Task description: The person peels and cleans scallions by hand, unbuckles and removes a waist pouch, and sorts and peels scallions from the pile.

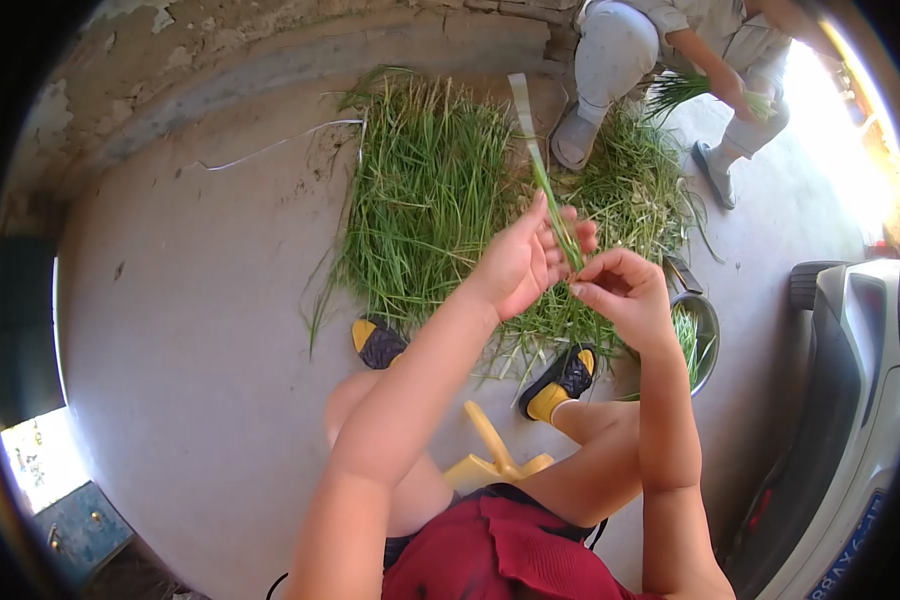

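A thin green stalk [560,222], which looks like a garlic chive, slants through both my hands; its far end is pale, wide and blurred. My left hand [525,262] is turned palm up and holds it loosely between the thumb and half-curled fingers. At the stalk's near end, thumb and fingertips of my right hand [625,292] pinch together on it. Below my hands and beyond them lies a large heap of similar green stalks [425,200] on the floor. A looser spread of greens [635,180] lies to its right.
Opposite me, a person [620,55] sits low, with a bunch of greens [685,92] in one hand. A metal basin [712,340] holding greens stands right of my knee. A white car [875,360] is at right. Beneath me is a yellow stool [490,440]. White string [270,145] lies left.
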The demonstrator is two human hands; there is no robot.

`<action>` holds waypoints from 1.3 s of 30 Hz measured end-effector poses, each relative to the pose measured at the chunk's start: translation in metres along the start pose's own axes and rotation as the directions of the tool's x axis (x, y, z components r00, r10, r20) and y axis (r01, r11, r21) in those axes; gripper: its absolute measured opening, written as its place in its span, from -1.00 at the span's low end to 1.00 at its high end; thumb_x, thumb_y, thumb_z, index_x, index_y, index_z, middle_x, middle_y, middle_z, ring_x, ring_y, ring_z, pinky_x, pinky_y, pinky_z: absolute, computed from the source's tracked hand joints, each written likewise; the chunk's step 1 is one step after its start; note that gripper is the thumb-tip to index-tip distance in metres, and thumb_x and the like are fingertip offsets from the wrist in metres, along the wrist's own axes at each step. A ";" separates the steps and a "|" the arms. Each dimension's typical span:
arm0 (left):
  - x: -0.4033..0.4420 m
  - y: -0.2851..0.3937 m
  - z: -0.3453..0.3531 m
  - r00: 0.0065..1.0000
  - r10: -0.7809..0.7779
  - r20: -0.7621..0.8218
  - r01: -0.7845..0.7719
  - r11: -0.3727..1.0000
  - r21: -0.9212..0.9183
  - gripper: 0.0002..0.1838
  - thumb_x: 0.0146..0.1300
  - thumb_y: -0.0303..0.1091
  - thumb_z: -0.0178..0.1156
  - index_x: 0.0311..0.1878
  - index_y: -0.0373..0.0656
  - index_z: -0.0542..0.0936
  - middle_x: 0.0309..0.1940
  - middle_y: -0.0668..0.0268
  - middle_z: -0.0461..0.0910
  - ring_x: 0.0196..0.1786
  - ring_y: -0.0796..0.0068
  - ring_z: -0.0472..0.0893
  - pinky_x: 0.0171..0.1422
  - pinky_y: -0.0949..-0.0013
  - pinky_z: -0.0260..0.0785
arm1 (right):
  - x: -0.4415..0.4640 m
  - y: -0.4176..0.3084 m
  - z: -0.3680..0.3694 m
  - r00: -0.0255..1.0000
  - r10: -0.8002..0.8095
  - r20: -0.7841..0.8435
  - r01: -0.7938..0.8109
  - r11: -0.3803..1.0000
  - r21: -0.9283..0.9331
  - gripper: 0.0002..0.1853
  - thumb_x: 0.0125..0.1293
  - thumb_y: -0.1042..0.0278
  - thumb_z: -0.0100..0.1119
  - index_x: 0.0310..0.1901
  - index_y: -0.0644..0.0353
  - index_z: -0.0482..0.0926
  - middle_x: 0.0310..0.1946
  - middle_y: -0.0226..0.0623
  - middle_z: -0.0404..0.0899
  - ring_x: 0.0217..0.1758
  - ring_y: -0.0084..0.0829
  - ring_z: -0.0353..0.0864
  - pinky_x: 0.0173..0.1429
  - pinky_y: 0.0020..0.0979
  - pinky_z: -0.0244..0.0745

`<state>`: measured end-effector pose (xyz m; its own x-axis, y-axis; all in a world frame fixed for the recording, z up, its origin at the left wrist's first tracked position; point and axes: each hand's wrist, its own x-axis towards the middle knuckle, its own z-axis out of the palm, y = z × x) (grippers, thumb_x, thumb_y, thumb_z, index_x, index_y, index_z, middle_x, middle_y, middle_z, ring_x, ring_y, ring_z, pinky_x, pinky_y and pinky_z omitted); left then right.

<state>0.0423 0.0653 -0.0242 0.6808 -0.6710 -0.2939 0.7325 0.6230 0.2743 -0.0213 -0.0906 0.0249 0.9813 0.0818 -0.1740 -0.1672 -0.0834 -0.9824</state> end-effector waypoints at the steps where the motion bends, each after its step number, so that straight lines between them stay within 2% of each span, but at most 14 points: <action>1: 0.003 0.001 -0.001 0.998 0.060 0.002 -0.060 0.998 0.002 -0.55 0.41 0.01 -0.13 0.04 -0.21 0.43 -0.07 0.12 0.56 0.07 0.23 0.53 0.24 0.12 0.32 | 0.000 0.001 -0.004 0.998 0.051 0.021 -0.052 0.998 0.024 -0.86 0.11 0.63 0.25 -0.29 0.32 0.51 -0.36 -0.45 0.56 -0.29 -0.67 0.54 -0.19 -0.65 0.45; 7: 0.012 0.024 0.002 0.949 0.307 -0.069 -0.309 0.951 -0.025 -0.73 0.44 -0.20 -0.12 -0.11 -0.21 0.41 -0.39 0.32 0.45 -0.14 0.35 0.53 0.12 0.22 0.44 | 0.004 0.008 -0.027 0.986 0.168 0.012 -0.169 0.985 0.047 -0.76 0.27 0.53 0.03 -0.02 0.26 0.39 -0.29 -0.28 0.63 -0.35 -0.59 0.60 -0.35 -0.60 0.44; 12: 0.012 0.038 0.002 0.883 0.441 -0.160 -0.391 0.881 0.267 -0.65 0.47 -0.15 -0.20 0.04 -0.21 0.41 -0.36 0.35 0.41 -0.15 0.41 0.49 0.05 0.28 0.44 | 0.012 0.018 -0.059 0.980 0.165 -0.113 -0.180 0.973 -0.145 -0.75 0.26 0.51 0.04 -0.01 0.31 0.45 -0.32 -0.32 0.62 -0.38 -0.59 0.59 -0.39 -0.59 0.39; 15: 0.014 0.039 0.001 0.887 0.433 -0.161 -0.362 0.868 0.341 -0.64 0.47 -0.15 -0.20 0.06 -0.22 0.40 -0.37 0.36 0.40 -0.21 0.45 0.47 -0.01 0.30 0.43 | 0.015 0.043 -0.086 0.927 0.022 -0.375 -0.127 0.958 -0.257 -0.77 0.25 0.52 0.07 -0.06 0.36 0.49 -0.33 -0.20 0.64 -0.41 -0.53 0.61 -0.27 -0.48 0.48; 17: 0.014 0.037 0.003 0.899 0.421 -0.122 -0.353 0.860 0.368 -0.64 0.48 -0.15 -0.20 0.08 -0.22 0.40 -0.40 0.38 0.38 -0.25 0.48 0.45 -0.07 0.36 0.40 | 0.012 0.045 -0.098 0.861 -0.067 -0.504 -0.237 0.825 -0.513 -0.76 0.22 0.52 0.10 -0.07 0.34 0.50 -0.30 -0.11 0.64 -0.39 -0.39 0.63 -0.23 -0.39 0.50; 19: 0.014 0.035 0.003 0.921 0.386 -0.044 -0.337 0.851 0.403 -0.64 0.48 -0.16 -0.20 0.08 -0.23 0.40 -0.41 0.39 0.38 -0.26 0.49 0.45 -0.08 0.38 0.39 | 0.011 0.054 -0.109 0.850 -0.131 -0.510 -0.273 0.717 -0.641 -0.76 0.21 0.49 0.13 -0.08 0.32 0.51 -0.30 -0.08 0.64 -0.33 -0.19 0.64 -0.18 -0.28 0.51; 20: 0.014 0.033 0.005 0.940 0.341 -0.020 -0.308 0.871 0.383 -0.65 0.48 -0.21 -0.20 0.10 -0.25 0.40 -0.45 0.40 0.38 -0.28 0.49 0.46 -0.09 0.38 0.39 | 0.009 0.057 -0.115 0.884 -0.072 -0.461 -0.300 0.669 -0.680 -0.72 0.20 0.44 0.16 -0.05 0.30 0.52 -0.18 -0.05 0.61 -0.15 -0.10 0.60 -0.03 -0.24 0.47; 24: 0.014 0.017 0.018 0.994 0.095 0.058 -0.111 0.887 0.448 -0.69 0.44 -0.36 -0.18 0.09 -0.33 0.42 -0.51 0.40 0.41 -0.33 0.49 0.49 -0.14 0.38 0.37 | 0.007 0.049 -0.093 0.941 -0.226 -0.253 -0.102 0.525 -0.845 -0.62 0.23 0.38 0.14 0.08 0.28 0.46 0.05 -0.02 0.49 0.13 -0.12 0.47 0.20 -0.29 0.34; 27: 0.013 0.004 0.022 0.990 -0.100 0.103 0.035 0.862 0.506 -0.69 0.38 -0.42 -0.18 0.07 -0.34 0.44 -0.51 0.40 0.42 -0.33 0.48 0.49 -0.17 0.39 0.35 | 0.019 0.034 -0.071 0.923 -0.317 -0.216 0.123 0.776 -0.618 -0.61 0.31 0.38 0.06 0.14 0.32 0.40 -0.05 -0.10 0.55 0.02 -0.26 0.55 0.14 -0.36 0.40; 29: 0.010 -0.003 0.025 0.972 -0.209 0.106 0.125 0.845 0.520 -0.71 0.32 -0.42 -0.17 -0.02 -0.33 0.46 -0.51 0.38 0.41 -0.38 0.47 0.47 -0.20 0.39 0.34 | 0.017 0.013 -0.051 0.982 -0.131 -0.135 0.111 0.983 -0.144 -0.62 0.36 0.37 0.01 0.16 0.33 0.37 -0.13 -0.18 0.57 -0.09 -0.42 0.56 0.06 -0.42 0.44; 31: 0.009 -0.007 0.024 0.938 -0.315 0.141 0.204 0.836 0.510 -0.74 0.32 -0.40 -0.15 -0.07 -0.31 0.47 -0.51 0.37 0.40 -0.42 0.47 0.45 -0.21 0.39 0.33 | 0.018 0.011 -0.042 0.995 -0.089 0.036 0.081 0.981 0.175 -0.61 0.40 0.38 -0.03 0.21 0.34 0.33 -0.25 -0.32 0.55 -0.25 -0.67 0.51 -0.12 -0.53 0.47; 33: 0.007 -0.009 0.026 0.923 -0.361 0.133 0.244 0.817 0.522 -0.77 0.33 -0.36 -0.15 -0.15 -0.28 0.46 -0.52 0.36 0.38 -0.46 0.50 0.39 -0.28 0.40 0.29 | 0.015 0.003 -0.037 0.994 0.018 0.105 -0.041 0.973 0.227 -0.64 0.34 0.40 0.07 0.12 0.34 0.42 -0.34 -0.35 0.58 -0.32 -0.67 0.53 -0.22 -0.55 0.46; 36: 0.007 -0.007 0.025 0.909 -0.404 0.106 0.287 0.789 0.544 -0.75 0.37 -0.31 -0.16 -0.16 -0.27 0.46 -0.53 0.38 0.37 -0.48 0.53 0.35 -0.35 0.45 0.23 | 0.015 0.008 -0.043 0.998 0.028 0.049 -0.026 0.999 -0.036 -0.73 0.26 0.41 0.18 -0.05 0.35 0.55 -0.43 -0.38 0.59 -0.35 -0.67 0.54 -0.28 -0.59 0.45; 39: 0.006 -0.008 0.028 0.936 -0.351 0.019 0.271 0.755 0.598 -0.70 0.42 -0.24 -0.18 -0.17 -0.25 0.46 -0.56 0.41 0.35 -0.50 0.58 0.31 -0.41 0.50 0.16 | 0.018 0.023 -0.046 0.985 -0.074 -0.156 0.063 0.995 -0.074 -0.82 0.20 0.40 0.24 -0.23 0.35 0.63 -0.51 -0.41 0.58 -0.41 -0.68 0.53 -0.32 -0.60 0.44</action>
<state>0.0403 0.0448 -0.0028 0.3798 -0.8545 -0.3543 0.7368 0.0479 0.6744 -0.0036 -0.1365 0.0020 0.9938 -0.0679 -0.0885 -0.0979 -0.1515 -0.9836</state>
